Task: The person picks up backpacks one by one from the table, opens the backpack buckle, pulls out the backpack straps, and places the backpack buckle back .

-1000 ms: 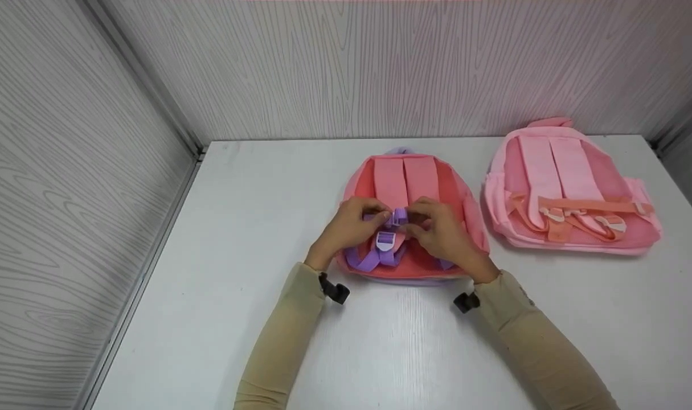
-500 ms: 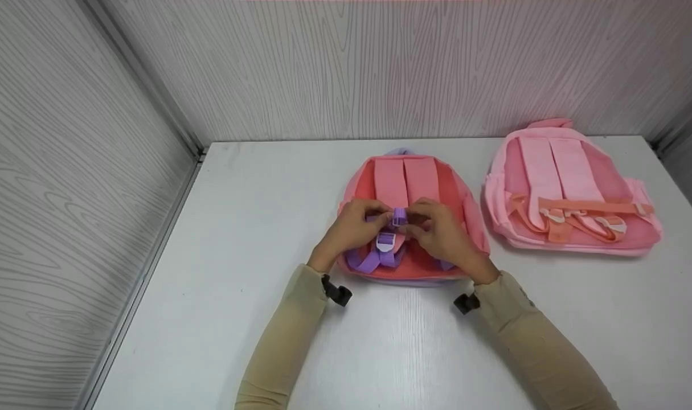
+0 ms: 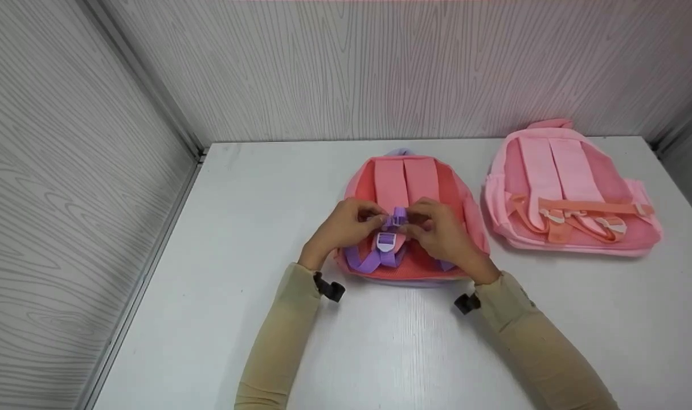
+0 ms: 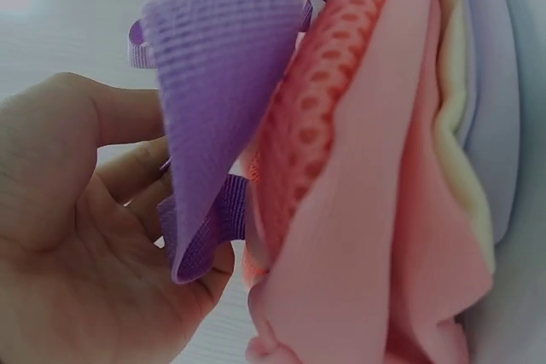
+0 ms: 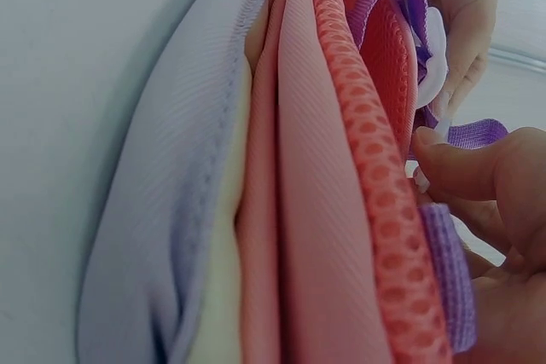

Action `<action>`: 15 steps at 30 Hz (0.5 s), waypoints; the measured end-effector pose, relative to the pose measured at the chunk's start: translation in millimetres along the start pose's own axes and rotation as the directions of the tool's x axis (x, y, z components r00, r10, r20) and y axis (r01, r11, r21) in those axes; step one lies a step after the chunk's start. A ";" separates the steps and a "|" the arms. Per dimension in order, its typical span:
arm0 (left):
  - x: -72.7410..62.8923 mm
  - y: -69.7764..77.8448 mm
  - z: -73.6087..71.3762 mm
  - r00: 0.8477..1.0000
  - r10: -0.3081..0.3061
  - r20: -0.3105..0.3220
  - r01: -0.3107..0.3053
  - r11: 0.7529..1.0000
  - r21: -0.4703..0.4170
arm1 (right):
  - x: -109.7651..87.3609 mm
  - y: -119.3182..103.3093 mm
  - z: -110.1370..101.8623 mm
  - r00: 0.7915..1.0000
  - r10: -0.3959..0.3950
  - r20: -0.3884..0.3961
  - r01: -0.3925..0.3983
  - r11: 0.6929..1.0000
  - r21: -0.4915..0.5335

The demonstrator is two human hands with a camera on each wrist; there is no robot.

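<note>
A coral backpack [image 3: 451, 171] lies back side up on the table, its shoulder straps facing the head camera. At its middle, purple webbing straps [image 3: 400, 212] stick up between the two hands. The left hand [image 3: 348, 225] pinches the webbing from the left with thumb and fingers. From the right, the right hand [image 3: 439, 230] pinches the same webbing by a small buckle [image 3: 397, 221]. A white buckle [image 3: 386, 242] with a purple strap through it hangs just below. In the left wrist view a wide purple strap [image 4: 226, 57] hides part of the left fingers.
A second, light pink backpack [image 3: 593, 159] with orange straps [image 3: 602, 205] lies to the right on the white table [image 3: 237, 239]. Wood-grain panels [image 3: 346, 68] stand behind and at the sides. Black wrist mounts [image 3: 330, 288] sit at both cuffs.
The left hand has shifted slightly to the left, and its fingertips have drawn a little away from the purple loop. The right hand stays nearly still. Both backpacks have not moved.
</note>
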State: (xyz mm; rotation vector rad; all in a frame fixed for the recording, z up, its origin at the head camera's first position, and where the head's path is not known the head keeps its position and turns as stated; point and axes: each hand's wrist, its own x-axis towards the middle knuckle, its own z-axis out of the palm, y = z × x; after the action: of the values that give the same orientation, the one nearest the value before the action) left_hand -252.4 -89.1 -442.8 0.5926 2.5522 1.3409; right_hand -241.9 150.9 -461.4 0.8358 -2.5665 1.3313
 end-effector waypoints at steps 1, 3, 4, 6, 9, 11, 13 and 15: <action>-0.1 -0.1 -0.6 1.000 0.000 0.001 0.000 1.000 0.003 | 0.0 0.0 0.0 1.000 0.001 0.000 -0.001 1.000 0.001; -0.4 -0.1 -1.5 1.000 0.000 0.001 0.000 1.000 0.006 | 0.1 -0.1 -0.1 1.000 0.001 0.004 -0.001 1.000 0.001; -0.4 -0.3 -1.6 1.000 -0.001 0.002 0.001 1.000 0.006 | 0.1 -0.2 -0.2 1.000 0.001 0.005 -0.001 1.000 0.001; -0.2 -0.6 -1.4 1.000 0.001 0.001 -0.001 1.000 0.006 | 0.2 -0.3 -0.4 1.000 0.001 0.007 -0.001 1.000 0.001; 0.5 -1.8 -0.2 1.000 0.007 -0.007 -0.007 1.000 -0.004 | 0.2 -0.7 -0.9 1.000 0.002 0.010 -0.002 1.000 0.002; 1.1 -2.6 0.8 1.000 0.015 -0.013 -0.015 1.000 -0.013 | 0.2 -0.9 -1.0 1.000 0.003 0.011 -0.003 1.000 0.003; 1.8 -3.2 2.0 1.000 0.023 -0.020 -0.024 0.999 -0.025 | 0.1 -0.8 -1.1 1.000 0.005 0.010 -0.005 1.000 0.006; 2.5 -3.6 3.2 0.999 0.035 -0.025 -0.036 0.999 -0.030 | 0.0 -0.7 -1.0 1.000 0.007 0.008 -0.007 1.000 0.006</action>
State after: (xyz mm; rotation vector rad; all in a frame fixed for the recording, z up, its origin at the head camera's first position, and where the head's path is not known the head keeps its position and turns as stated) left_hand -254.5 -87.5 -447.5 0.6225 2.5476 1.4047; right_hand -241.6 151.3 -460.3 0.8358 -2.5748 1.3404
